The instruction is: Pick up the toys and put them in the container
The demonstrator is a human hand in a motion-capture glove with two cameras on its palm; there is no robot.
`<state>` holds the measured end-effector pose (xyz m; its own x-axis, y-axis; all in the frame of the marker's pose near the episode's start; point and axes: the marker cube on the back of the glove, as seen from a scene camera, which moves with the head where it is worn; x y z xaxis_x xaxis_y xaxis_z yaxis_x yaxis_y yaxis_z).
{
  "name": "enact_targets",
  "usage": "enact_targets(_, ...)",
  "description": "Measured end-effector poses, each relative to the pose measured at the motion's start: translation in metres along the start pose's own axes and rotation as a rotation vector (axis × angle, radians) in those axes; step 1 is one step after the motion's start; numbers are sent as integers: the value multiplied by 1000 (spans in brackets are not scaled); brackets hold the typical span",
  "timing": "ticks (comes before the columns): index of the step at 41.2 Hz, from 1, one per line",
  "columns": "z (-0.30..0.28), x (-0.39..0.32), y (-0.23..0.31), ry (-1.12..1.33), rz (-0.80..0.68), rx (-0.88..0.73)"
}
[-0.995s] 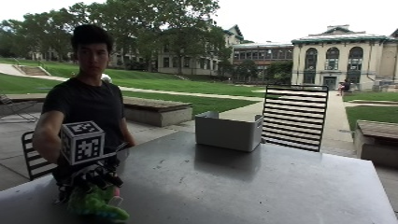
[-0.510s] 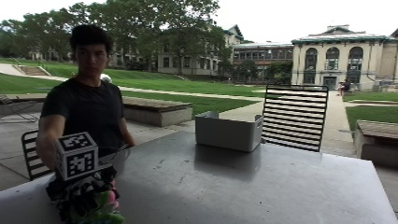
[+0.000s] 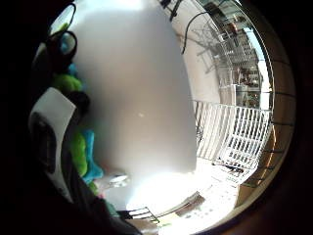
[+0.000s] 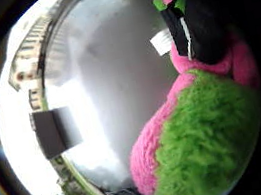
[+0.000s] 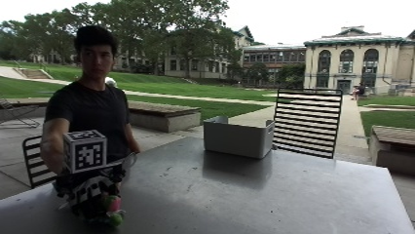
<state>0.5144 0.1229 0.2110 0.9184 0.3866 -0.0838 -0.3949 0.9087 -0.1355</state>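
In the outside view my gloved right hand (image 5: 91, 191) is down at the near left corner of the dark table (image 5: 259, 195), its fingers curled over a pink and green plush toy (image 5: 114, 210) that peeks out below it. The thumb side palm view shows this plush toy (image 4: 204, 140) close against the palm, with a black gloved finger (image 4: 195, 30) wrapped across its pink part. Green and blue toys (image 3: 80, 149) lie beside the hand in the little finger side view. The grey container (image 5: 238, 137) stands open at the table's far edge, well away from the hand, and the container (image 4: 55, 132) also shows across the table.
A slatted metal chair (image 5: 308, 122) stands behind the table next to the container, and another chair (image 5: 35, 161) is behind the person. A wide stretch of bare tabletop (image 3: 142, 98) lies between the hand and the container.
The hand dipped onto the toys at the table's near corner and closed over them. Less of the green plush shows under it now than a second ago.
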Motion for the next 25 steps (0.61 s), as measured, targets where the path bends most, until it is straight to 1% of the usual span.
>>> enact_targets(5, -14, -9, -6, -3, -16, -37)
enact_targets(13, -55, -33, -4, -60, -10, -20)
enact_targets(16, -80, -48, -5, -73, -12, 29)
enact_targets(21, -127, -83, -5, -100, -46, 154)
enact_targets(25, -159, -113, -5, -129, -74, 198)
